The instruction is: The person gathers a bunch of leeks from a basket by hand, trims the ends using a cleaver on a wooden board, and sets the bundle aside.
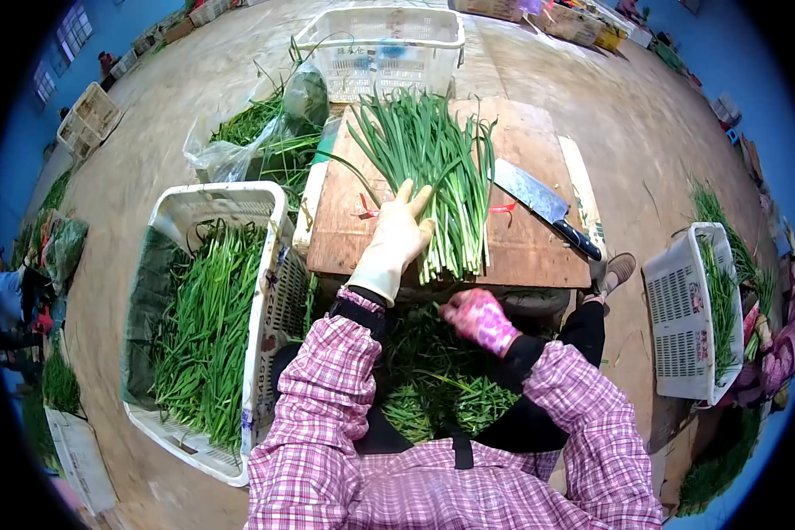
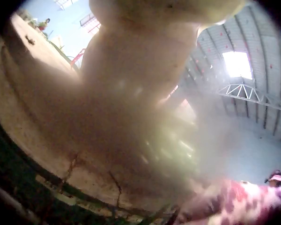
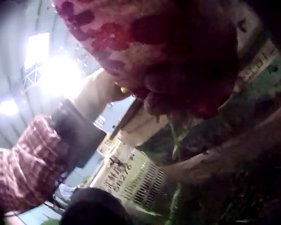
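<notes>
A bunch of garlic chives (image 1: pixel 455 190) lies on the wooden board (image 1: pixel 344 238), pale stem ends toward me. A red tie (image 1: pixel 503 208) runs beneath it and sticks out both sides. My left hand (image 1: pixel 396 238), in a cream rubber glove, rests on the bunch's left side with fingers extended. Just below the board's front edge is my right hand (image 1: pixel 479 320) in a pink patterned glove, its fingers curled. In the right wrist view, a thin green stalk (image 3: pixel 174 136) hangs from those fingertips. A cleaver (image 1: pixel 539 199) lies right of the bunch, handle toward me.
A white crate (image 1: pixel 278 238) full of chives stands at left. Behind it are a plastic bag (image 1: pixel 212 150) of greens and another white crate (image 1: pixel 380 53). Loose trimmings (image 1: pixel 450 397) lie between my legs. Another crate (image 1: pixel 680 309) stands at right.
</notes>
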### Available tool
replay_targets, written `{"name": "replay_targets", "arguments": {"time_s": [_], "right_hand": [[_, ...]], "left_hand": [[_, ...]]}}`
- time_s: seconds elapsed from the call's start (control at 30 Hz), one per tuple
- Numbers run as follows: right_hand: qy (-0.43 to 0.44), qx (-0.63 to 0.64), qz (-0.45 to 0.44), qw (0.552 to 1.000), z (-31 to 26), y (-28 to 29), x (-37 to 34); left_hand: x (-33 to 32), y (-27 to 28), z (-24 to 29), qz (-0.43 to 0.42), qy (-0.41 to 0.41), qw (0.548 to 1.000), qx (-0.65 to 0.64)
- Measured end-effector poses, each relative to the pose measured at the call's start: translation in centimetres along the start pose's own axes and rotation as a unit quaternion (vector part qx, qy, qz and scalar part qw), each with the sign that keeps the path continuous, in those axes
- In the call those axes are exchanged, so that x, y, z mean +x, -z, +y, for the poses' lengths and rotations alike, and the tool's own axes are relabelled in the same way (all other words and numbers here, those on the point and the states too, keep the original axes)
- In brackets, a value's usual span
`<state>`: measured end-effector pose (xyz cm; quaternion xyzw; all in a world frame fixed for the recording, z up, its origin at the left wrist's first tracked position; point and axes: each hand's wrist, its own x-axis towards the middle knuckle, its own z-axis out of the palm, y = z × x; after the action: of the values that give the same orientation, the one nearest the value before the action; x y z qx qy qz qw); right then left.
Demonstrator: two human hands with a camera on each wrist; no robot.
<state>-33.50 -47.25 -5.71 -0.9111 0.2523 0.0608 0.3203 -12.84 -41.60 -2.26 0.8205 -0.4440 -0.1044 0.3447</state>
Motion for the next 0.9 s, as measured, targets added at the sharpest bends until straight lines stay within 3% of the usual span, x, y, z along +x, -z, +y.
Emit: {"name": "replay_targets", "arguments": {"time_s": [0.03,0.07,0.1,0.17,0.2,0.23,0.3,0.4,0.5,0.7,0.73,0.83,0.9], "right_hand": [[0.094,-0.046,0.012,0.994,-0.6,-0.9,-0.7],[0.079,-0.138,-0.137,0.978,-0.6,-1.1,-1.7],[0.062,-0.227,-0.282,0.930,-2.7,0.2,-3.1],[0.035,-0.259,-0.302,0.917,-1.9,0.1,-2.6],[0.064,-0.190,-0.132,0.971,-2.9,2.0,-3.0],[0.090,-0.115,0.044,0.988,-4.1,4.5,-2.9],[0.205,-0.045,0.240,0.948,-3.9,6.2,0.1],[0.135,-0.244,0.148,0.949,-3.9,6.0,4.8],[0.152,-0.267,0.153,0.939,-4.1,6.1,6.3],[0.297,-0.323,0.149,0.886,-2.5,6.4,7.3],[0.287,-0.318,0.122,0.896,-2.5,6.4,7.7],[0.307,-0.150,0.026,0.940,-2.4,6.1,3.7],[0.267,-0.196,-0.151,0.931,-5.4,6.3,-1.0]], "left_hand": [[0.0,0.0,-0.1,0.001,-0.004,1.000,-0.001],[0.0,0.0,-0.3,0.001,-0.007,1.000,-0.003],[0.0,0.1,-0.2,0.003,-0.010,1.000,-0.006],[0.3,0.3,-0.2,-0.007,-0.005,1.000,0.000],[0.3,0.3,-0.2,-0.012,-0.001,1.000,0.002],[0.2,0.1,-0.3,-0.014,0.004,1.000,-0.014],[0.3,0.2,-0.5,-0.013,0.009,0.999,-0.041],[0.3,0.6,-0.1,-0.023,0.024,0.999,-0.025],[0.2,0.5,-0.4,-0.016,0.014,1.000,-0.017],[0.2,0.2,-0.5,-0.012,0.006,1.000,0.003],[0.3,0.1,-0.6,-0.013,0.008,1.000,0.005],[0.4,-0.1,-0.7,-0.017,0.013,1.000,0.014],[0.2,0.1,-0.3,-0.018,0.017,0.999,0.021]]}}
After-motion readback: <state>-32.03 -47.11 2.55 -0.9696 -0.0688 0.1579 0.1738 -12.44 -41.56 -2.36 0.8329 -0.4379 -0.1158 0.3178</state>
